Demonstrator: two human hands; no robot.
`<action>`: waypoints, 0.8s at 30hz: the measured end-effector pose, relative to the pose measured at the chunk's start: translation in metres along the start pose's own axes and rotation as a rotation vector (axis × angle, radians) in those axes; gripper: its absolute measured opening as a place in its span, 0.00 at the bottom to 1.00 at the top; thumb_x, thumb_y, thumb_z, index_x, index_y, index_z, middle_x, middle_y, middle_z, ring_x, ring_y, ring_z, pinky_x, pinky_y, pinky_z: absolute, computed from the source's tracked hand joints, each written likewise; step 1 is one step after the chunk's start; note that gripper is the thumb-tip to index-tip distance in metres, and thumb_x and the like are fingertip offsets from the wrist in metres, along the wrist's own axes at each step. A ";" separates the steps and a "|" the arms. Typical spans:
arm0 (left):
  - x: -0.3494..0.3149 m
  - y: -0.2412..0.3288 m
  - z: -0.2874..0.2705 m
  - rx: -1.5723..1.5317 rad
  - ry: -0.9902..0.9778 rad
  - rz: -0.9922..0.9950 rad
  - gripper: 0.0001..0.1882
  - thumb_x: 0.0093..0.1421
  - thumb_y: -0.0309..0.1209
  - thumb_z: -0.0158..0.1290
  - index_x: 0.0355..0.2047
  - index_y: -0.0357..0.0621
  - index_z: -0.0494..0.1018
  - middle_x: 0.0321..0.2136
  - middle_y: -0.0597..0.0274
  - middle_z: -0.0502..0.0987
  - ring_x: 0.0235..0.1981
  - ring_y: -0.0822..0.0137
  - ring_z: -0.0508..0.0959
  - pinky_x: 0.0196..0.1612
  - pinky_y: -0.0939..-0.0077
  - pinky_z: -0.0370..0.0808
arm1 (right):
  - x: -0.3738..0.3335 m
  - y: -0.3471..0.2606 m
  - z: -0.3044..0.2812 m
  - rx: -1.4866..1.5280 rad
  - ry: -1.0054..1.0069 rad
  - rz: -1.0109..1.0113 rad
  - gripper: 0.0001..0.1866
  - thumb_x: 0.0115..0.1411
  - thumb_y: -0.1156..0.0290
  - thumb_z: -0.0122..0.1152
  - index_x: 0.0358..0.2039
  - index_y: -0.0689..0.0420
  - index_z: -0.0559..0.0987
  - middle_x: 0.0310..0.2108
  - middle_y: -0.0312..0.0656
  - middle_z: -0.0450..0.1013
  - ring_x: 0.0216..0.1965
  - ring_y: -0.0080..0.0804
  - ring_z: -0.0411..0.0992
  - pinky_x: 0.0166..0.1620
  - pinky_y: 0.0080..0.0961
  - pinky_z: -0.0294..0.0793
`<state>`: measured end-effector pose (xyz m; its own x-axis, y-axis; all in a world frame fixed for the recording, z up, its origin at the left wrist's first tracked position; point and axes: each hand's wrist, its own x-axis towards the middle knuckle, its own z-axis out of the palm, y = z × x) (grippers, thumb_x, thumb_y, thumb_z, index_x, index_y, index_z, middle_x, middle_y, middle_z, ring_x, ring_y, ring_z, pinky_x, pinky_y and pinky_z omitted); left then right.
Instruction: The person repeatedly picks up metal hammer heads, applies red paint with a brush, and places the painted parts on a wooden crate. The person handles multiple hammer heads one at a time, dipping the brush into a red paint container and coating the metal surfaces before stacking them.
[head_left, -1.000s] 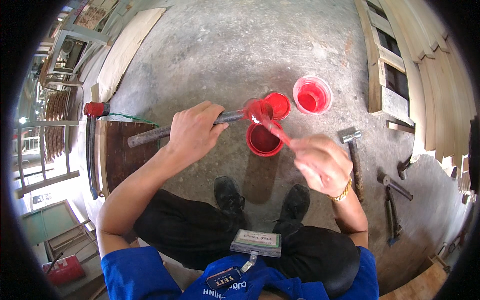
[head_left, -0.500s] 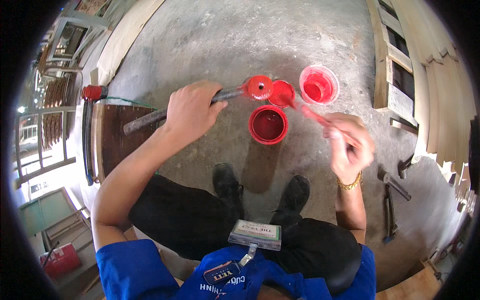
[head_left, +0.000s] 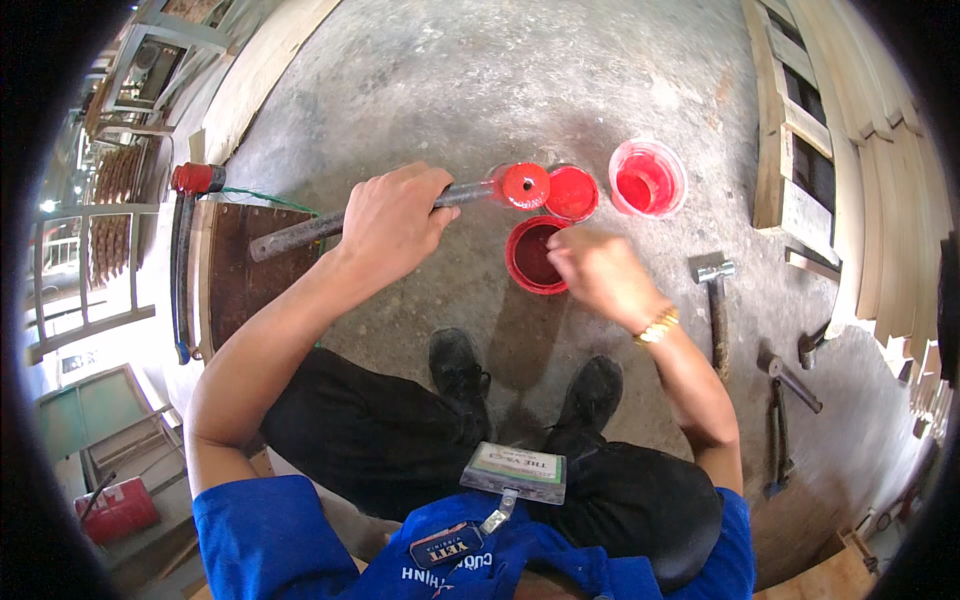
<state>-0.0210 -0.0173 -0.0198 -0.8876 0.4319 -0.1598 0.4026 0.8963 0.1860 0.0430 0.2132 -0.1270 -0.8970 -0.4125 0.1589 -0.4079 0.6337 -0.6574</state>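
My left hand (head_left: 390,220) is wrapped around a grey metal rod (head_left: 290,235), which lies roughly level above the floor. The rod's round end (head_left: 525,185) is painted red and sits just above an open can of red paint (head_left: 530,258). My right hand (head_left: 600,275) is at the can's right rim, fingers pinched on a thin brush that the hand hides. The can's red lid (head_left: 572,192) lies beside it, and a clear plastic cup of red liquid (head_left: 647,180) stands to the right.
A hammer (head_left: 715,300) and other hand tools (head_left: 785,400) lie on the concrete floor at the right. Wooden planks and frames (head_left: 790,150) line the right side. A dark wooden board (head_left: 235,290) lies at the left. My black shoes (head_left: 460,365) are below the can.
My right hand has come back from the right to the paint can's rim. The left hand has kept its hold on the rod, with the red end staying near the can.
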 end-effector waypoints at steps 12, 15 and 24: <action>0.004 0.011 0.003 0.048 -0.075 0.053 0.10 0.51 0.33 0.55 0.32 0.45 0.72 0.29 0.55 0.72 0.32 0.50 0.74 0.34 0.56 0.69 | -0.018 -0.029 -0.082 0.943 0.772 0.140 0.05 0.61 0.77 0.52 0.36 0.64 0.72 0.30 0.48 0.75 0.22 0.22 0.71 0.23 0.17 0.73; 0.003 0.014 0.000 0.035 -0.069 0.087 0.10 0.51 0.33 0.56 0.33 0.44 0.72 0.29 0.55 0.73 0.32 0.50 0.74 0.34 0.57 0.69 | -0.012 -0.023 -0.073 0.826 0.797 0.123 0.04 0.61 0.78 0.52 0.36 0.64 0.72 0.30 0.46 0.75 0.22 0.22 0.71 0.24 0.16 0.73; 0.002 0.011 0.003 0.055 -0.054 0.079 0.11 0.51 0.33 0.56 0.33 0.44 0.73 0.29 0.56 0.73 0.32 0.50 0.74 0.34 0.57 0.69 | -0.018 -0.030 -0.068 0.730 0.905 0.046 0.04 0.59 0.81 0.52 0.36 0.64 0.72 0.30 0.45 0.75 0.20 0.19 0.69 0.24 0.14 0.71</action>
<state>-0.0174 -0.0066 -0.0208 -0.8397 0.5053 -0.1989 0.4841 0.8625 0.1473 0.0602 0.2459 -0.0601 -0.8225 0.4061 0.3982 -0.4410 -0.0134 -0.8974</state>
